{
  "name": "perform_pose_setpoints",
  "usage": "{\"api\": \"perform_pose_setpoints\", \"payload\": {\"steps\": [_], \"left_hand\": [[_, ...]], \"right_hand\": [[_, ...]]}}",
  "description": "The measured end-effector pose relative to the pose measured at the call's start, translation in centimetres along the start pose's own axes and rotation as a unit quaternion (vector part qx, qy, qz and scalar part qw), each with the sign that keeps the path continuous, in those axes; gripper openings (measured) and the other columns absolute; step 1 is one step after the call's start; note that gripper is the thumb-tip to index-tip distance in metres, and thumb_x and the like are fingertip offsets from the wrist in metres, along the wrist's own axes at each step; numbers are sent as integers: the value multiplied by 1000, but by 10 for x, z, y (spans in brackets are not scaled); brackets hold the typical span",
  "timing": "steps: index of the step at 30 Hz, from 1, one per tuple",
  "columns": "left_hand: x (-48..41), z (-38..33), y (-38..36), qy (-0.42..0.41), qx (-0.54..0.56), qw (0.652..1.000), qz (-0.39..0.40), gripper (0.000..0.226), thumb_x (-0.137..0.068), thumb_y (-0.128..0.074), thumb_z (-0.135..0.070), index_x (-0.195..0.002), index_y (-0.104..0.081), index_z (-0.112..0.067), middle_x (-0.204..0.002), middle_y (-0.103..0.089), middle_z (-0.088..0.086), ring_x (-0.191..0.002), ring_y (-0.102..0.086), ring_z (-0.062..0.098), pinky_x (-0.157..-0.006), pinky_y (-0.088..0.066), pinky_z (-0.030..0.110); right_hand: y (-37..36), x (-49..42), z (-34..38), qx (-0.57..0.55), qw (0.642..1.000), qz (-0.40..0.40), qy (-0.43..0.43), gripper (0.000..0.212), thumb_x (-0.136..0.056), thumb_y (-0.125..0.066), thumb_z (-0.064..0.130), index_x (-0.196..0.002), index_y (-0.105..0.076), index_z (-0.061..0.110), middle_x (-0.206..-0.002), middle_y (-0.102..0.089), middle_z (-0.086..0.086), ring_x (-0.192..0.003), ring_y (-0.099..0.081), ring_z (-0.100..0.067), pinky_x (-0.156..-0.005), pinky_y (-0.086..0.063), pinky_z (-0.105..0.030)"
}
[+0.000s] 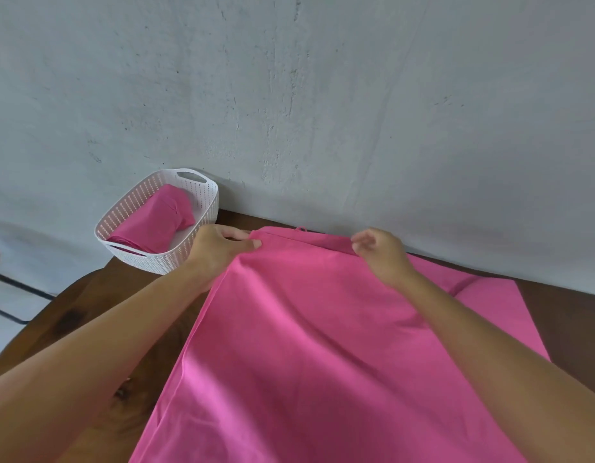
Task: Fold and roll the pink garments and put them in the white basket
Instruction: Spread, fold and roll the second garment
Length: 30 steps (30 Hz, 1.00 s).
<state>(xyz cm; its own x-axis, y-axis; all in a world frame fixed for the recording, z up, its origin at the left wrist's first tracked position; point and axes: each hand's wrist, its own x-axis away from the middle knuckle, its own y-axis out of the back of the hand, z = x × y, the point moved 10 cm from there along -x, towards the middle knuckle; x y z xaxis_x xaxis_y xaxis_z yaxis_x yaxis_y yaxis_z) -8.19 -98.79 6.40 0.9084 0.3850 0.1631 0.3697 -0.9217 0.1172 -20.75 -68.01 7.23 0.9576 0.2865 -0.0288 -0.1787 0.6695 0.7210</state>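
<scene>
- The pink garment (pixel 306 329) lies spread on the counter (pixel 72 315), with its far hem along the counter's far edge.
- My left hand (pixel 216 243) pinches the hem's left corner between thumb and fingers.
- My right hand (pixel 379 253) is curled at the hem's right end; I cannot tell whether it grips cloth.
- I judge both corners need equal tension before folding, so the edges align.
- The white basket (pixel 202 208) sits at the far left corner, holding one rolled garment (pixel 155 222).
</scene>
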Motion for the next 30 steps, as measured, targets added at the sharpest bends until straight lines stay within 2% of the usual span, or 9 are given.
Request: {"api": "perform_pose_setpoints", "payload": {"steps": [3, 7, 12, 15, 18, 21, 23, 27, 30], "left_hand": [[7, 6, 1, 23, 47, 999, 4, 22, -73, -87, -4, -92, -78, 4, -97, -78, 13, -98, -74, 28, -102, -54, 46], [14, 15, 2, 43, 75, 996, 23, 38, -62, -92, -14, -93, -79, 3, -109, -76, 14, -104, -73, 29, -104, -52, 47], [24, 23, 2, 55, 77, 995, 14, 23, -69, -90, -9, -87, -80, 0, -110, -76, 7, -108, -72, 22, -107, -50, 44], [34, 29, 3, 89, 92, 992, 0, 26, -70, -90, -10, -91, -79, 1, -102, -76, 15, -99, -73, 28, -101, -54, 48], [41, 33, 3, 112, 102, 988, -1, 41, -60, -91, -17, -94, -77, 2, -103, -74, 26, -91, -72, 36, -96, -56, 53], [40, 36, 3, 121, 113, 986, 11, 33, -64, -90, -14, -91, -77, -1, -110, -71, 30, -88, -71, 34, -86, -59, 45], [39, 35, 0, 122, 124, 984, 35, 27, -74, -85, -8, -97, -74, 1, -115, -68, 31, -84, -71, 30, -77, -61, 37], [37, 29, -2, 116, 160, 978, 67, 48, -74, -82, -9, -113, -65, 14, -123, -64, 32, -90, -71, 31, -74, -63, 32], [38, 20, -4, 105, 169, 977, 73, 51, -74, -80, -11, -117, -65, 14, -116, -69, 28, -89, -74, 29, -67, -62, 30]], "right_hand": [[15, 17, -40, 78, 997, 29, -8, 13, -93, -68, 14, -104, -72, 13, -101, -73, 0, -92, -69, -18, -91, -53, -36], [29, 31, -69, 162, 985, 63, -11, 23, -91, -73, 26, -110, -69, 14, -109, -70, -1, -101, -65, -19, -93, -51, -37], [37, 33, -83, 268, 960, 78, 7, 38, -95, -66, 25, -131, -60, 15, -129, -61, -5, -121, -56, -25, -104, -43, -38], [37, 31, -89, 303, 950, 70, 3, 28, -95, -66, 23, -122, -63, 17, -119, -65, -4, -113, -59, -25, -97, -45, -36], [39, 32, -90, 322, 946, 41, 6, 14, -94, -67, 25, -105, -65, 17, -101, -64, -1, -100, -61, -26, -83, -43, -33], [47, 41, -83, 288, 957, 15, 10, 9, -94, -68, 24, -90, -61, 18, -89, -59, 1, -84, -57, -23, -75, -42, -34], [56, 55, -75, 253, 967, -1, 20, 8, -94, -68, 22, -90, -62, 17, -90, -58, 1, -84, -57, -23, -76, -46, -36], [70, 103, -48, 240, 967, -37, 74, 4, -93, -67, 19, -92, -65, 16, -90, -58, 4, -84, -57, -23, -75, -49, -41], [73, 148, -27, 258, 957, -61, 117, 4, -92, -70, 18, -90, -67, 17, -87, -59, 4, -76, -59, -22, -67, -46, -38]]}}
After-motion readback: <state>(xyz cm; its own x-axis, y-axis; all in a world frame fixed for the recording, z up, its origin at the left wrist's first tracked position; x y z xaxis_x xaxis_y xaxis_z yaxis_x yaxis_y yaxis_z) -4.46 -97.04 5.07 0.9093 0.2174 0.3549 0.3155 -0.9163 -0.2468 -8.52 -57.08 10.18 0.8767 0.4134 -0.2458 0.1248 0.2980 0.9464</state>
